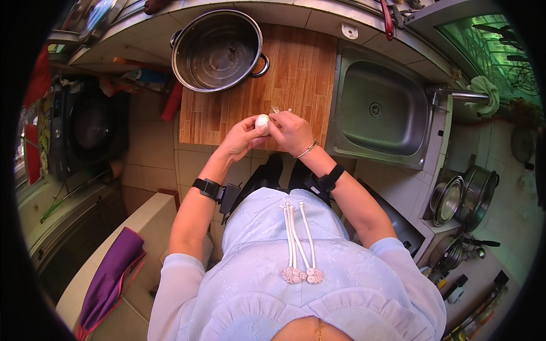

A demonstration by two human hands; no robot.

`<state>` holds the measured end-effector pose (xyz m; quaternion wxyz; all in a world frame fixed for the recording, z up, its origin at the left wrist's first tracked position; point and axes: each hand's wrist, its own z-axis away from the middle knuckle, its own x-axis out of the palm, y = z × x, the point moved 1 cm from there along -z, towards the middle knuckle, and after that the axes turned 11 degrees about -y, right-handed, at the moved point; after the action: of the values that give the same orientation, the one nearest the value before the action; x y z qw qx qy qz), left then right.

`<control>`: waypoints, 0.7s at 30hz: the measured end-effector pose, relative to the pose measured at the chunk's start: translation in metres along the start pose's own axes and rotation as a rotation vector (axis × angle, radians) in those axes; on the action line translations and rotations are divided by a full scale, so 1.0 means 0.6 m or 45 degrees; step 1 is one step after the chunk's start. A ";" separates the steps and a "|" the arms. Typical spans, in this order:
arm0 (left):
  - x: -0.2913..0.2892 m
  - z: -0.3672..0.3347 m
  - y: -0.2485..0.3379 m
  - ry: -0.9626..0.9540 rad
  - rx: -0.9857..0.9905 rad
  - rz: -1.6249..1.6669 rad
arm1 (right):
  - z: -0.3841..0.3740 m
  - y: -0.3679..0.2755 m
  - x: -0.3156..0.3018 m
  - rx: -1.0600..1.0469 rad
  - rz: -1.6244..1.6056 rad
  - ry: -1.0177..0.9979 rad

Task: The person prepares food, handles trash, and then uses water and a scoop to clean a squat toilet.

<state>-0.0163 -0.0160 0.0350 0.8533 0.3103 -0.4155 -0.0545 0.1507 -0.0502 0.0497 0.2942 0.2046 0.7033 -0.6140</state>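
Observation:
A white egg [261,121] sits between my two hands, above the near edge of the wood-patterned counter [301,68]. My left hand [244,138] grips it with thumb and fingers. From the other side my right hand [292,132] is closed against the egg, its fingertips pressed to the surface. Small pale bits, which look like shell, lie on the counter just beyond my right hand. At the back left of the counter stands a large steel pot [217,51] with two handles; dark specks show on its bottom.
A steel sink [384,102] is set in to the right of the counter, with a faucet [466,95] and a green cloth on it. Steel pots [476,196] and utensils stand farther right. A dark front-loading machine [88,125] is at left. Purple fabric [111,273] hangs over a ledge.

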 end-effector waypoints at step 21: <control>0.002 0.001 0.002 0.201 0.053 -0.035 | -0.001 0.045 0.033 0.138 0.100 0.148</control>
<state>-0.0164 -0.0159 0.0365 0.8759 0.3370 -0.3437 -0.0332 0.1536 -0.0464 0.0164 0.2654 0.2830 0.6764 -0.6261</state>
